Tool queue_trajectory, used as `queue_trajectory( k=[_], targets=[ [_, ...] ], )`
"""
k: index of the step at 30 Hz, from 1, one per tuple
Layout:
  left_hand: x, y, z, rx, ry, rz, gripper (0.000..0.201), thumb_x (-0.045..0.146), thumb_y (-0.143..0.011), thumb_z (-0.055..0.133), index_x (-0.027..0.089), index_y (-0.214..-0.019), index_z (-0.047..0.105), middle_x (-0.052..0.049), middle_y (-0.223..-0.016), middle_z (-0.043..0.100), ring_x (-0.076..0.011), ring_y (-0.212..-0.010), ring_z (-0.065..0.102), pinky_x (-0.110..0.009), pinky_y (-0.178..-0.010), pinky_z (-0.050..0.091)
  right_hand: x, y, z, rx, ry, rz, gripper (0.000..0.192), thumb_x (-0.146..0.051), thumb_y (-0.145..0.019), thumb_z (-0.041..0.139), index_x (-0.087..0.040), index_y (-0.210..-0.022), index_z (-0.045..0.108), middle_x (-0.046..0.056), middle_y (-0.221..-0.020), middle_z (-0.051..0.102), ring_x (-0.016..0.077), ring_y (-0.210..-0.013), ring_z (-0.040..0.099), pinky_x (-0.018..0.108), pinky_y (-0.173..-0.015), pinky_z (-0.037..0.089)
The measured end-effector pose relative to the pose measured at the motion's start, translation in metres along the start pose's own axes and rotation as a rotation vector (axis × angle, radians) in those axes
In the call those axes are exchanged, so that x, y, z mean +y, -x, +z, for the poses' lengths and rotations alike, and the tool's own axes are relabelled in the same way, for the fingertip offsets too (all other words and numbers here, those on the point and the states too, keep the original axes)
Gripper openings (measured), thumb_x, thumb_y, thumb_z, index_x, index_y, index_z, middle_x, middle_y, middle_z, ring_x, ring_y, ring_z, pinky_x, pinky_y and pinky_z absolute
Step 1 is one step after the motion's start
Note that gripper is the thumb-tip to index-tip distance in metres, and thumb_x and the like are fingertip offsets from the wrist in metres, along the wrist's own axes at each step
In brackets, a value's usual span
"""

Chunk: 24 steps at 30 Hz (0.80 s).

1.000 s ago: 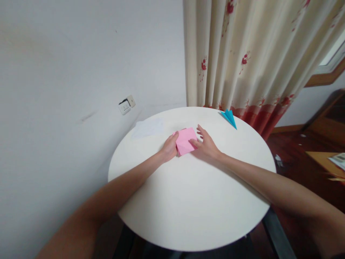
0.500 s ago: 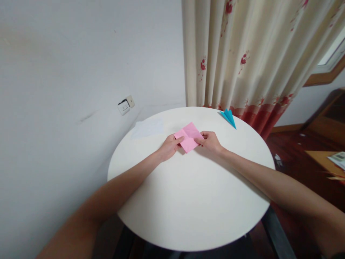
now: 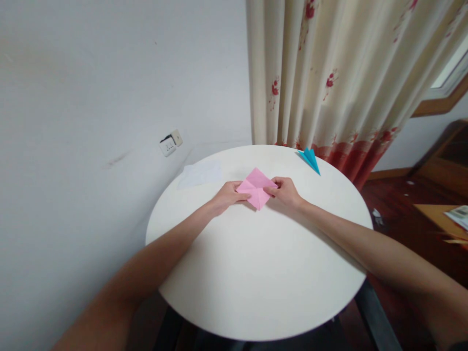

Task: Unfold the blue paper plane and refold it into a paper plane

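Left hand (image 3: 225,196) and right hand (image 3: 287,191) each pinch a side corner of pink paper (image 3: 256,187) over bench (image 3: 263,273).

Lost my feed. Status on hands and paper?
Left hand and right hand each pinch a side corner of pink paper. Paper creased, over white table. Blue folded paper well clear.

On the round table (image 3: 256,273), the folded paper (image 3: 256,187) lies between the left hand (image 3: 225,195) and right hand (image 3: 287,191), with a paper sheet (image 3: 202,174) to its left and a paper plane (image 3: 310,159) behind-right near the curtain (image 3: 329,73).
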<state>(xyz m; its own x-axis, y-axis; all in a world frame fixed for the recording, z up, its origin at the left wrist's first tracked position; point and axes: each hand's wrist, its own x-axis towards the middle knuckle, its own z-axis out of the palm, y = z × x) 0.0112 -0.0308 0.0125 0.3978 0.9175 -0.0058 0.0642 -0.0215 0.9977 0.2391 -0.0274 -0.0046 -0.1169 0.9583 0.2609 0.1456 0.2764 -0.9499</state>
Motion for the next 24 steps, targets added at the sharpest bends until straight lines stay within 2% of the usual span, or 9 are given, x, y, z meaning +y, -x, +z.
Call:
queue_trajectory(
  k=[3,5,7,11,18,21,24],
  targets=[
    [0.002,0.000,-0.009,-0.051,-0.020,-0.038,0.059,0.033,-0.066,0.087,0.014,-0.119,0.069,-0.015,-0.099,0.076,-0.0249,-0.079,0.072,-0.034,-0.071,0.055,0.003,0.002,0.000,-0.118,0.026,0.003,0.024,-0.036,-0.065,0.072,-0.015,-0.064,0.060,-0.002,-0.057,0.055,0.0098,-0.053,0.045,0.023,-0.049,0.032],
    [0.001,0.000,-0.008,-0.080,-0.038,-0.052,0.051,0.036,-0.067,0.086,0.012,-0.111,0.073,-0.014,-0.096,0.076,-0.0240,-0.079,0.071,-0.031,-0.068,0.053,0.005,0.003,0.002,-0.192,0.030,0.008,0.024,-0.036,-0.066,0.073,-0.014,-0.067,0.062,-0.002,-0.058,0.056,0.0097,-0.053,0.045,0.023,-0.049,0.032],
    [-0.003,-0.001,-0.003,-0.049,-0.070,-0.047,0.042,0.039,-0.067,0.086,0.010,-0.096,0.076,-0.014,-0.091,0.076,-0.0221,-0.074,0.070,-0.028,-0.063,0.050,0.006,0.005,0.004,-0.222,0.019,0.008,0.025,-0.036,-0.066,0.075,-0.013,-0.070,0.065,-0.002,-0.061,0.058,0.0100,-0.055,0.047,0.023,-0.050,0.034],
    [-0.008,0.000,0.012,0.088,-0.136,-0.021,0.038,0.041,-0.065,0.086,0.010,-0.083,0.076,-0.009,-0.079,0.074,-0.0176,-0.062,0.064,-0.024,-0.054,0.042,0.003,0.007,0.008,-0.156,-0.093,0.048,0.032,-0.042,-0.065,0.077,-0.012,-0.073,0.068,0.001,-0.063,0.062,0.0113,-0.056,0.050,0.025,-0.052,0.037],
    [-0.006,0.002,0.022,0.083,-0.203,-0.022,0.038,0.042,-0.063,0.086,0.009,-0.079,0.076,-0.008,-0.073,0.072,-0.0154,-0.059,0.061,-0.023,-0.052,0.039,-0.001,0.005,0.011,-0.040,-0.179,0.042,0.036,-0.047,-0.064,0.076,-0.014,-0.061,0.066,0.001,-0.058,0.061,0.0113,-0.054,0.048,0.026,-0.052,0.037],
    [-0.005,0.000,0.020,0.177,-0.141,0.008,0.042,0.044,-0.062,0.086,0.008,-0.082,0.076,-0.008,-0.076,0.073,-0.0163,-0.062,0.063,-0.024,-0.054,0.042,-0.001,0.005,0.011,-0.016,-0.199,0.055,0.034,-0.045,-0.064,0.079,-0.013,-0.073,0.070,0.002,-0.062,0.063,0.0118,-0.057,0.051,0.026,-0.053,0.038],
    [-0.006,-0.002,0.019,0.290,-0.050,0.050,0.048,0.046,-0.060,0.086,0.008,-0.087,0.076,-0.010,-0.080,0.075,-0.0181,-0.066,0.065,-0.026,-0.058,0.046,-0.002,0.009,0.013,-0.098,-0.257,0.145,0.042,-0.044,-0.062,0.083,-0.013,-0.088,0.072,0.004,-0.069,0.068,0.0131,-0.060,0.055,0.026,-0.056,0.040]
  ],
)
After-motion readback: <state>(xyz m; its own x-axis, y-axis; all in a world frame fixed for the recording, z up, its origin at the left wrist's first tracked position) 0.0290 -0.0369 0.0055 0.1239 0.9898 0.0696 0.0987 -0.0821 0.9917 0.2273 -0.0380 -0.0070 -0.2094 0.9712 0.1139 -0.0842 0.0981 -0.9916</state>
